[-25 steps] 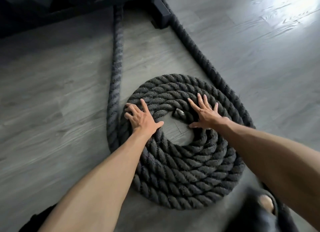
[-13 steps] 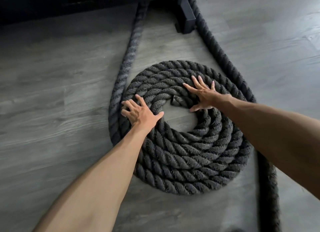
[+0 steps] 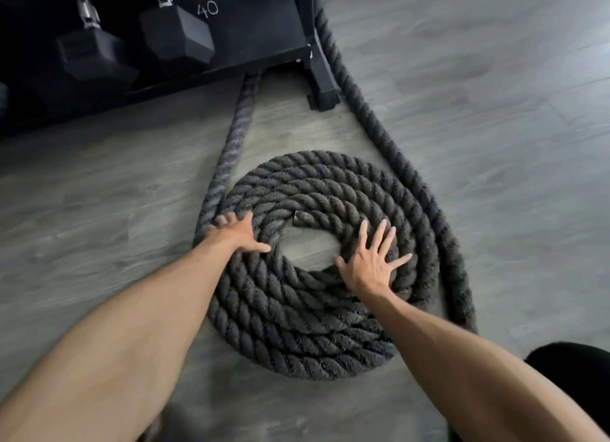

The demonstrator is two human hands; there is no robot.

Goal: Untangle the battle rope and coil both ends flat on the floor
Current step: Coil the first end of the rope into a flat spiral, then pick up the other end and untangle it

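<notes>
While the grey plank floor fills most of the view and a black dumbbell rack stands along the far left, the battle rope lies just in front of that rack as a flat spiral of several turns. One strand leads from its left edge under the rack, and another strand passes the rack foot and curves loosely round the coil's right side, apart from it. The right hand lies released, palm down with fingers spread, across the inner turns on the right. The left hand rests on the outer turns at the left edge, thumb stretched inward. Its fingers are blurred, so whether they hook the rope or only press cannot be told. The rope end sits at the bare centre. The step looks like tightening this coil: press down evenly so no turn rides up, rotate both palms the same way, and draw the slack left strand snug before moving to the loose length.
</notes>
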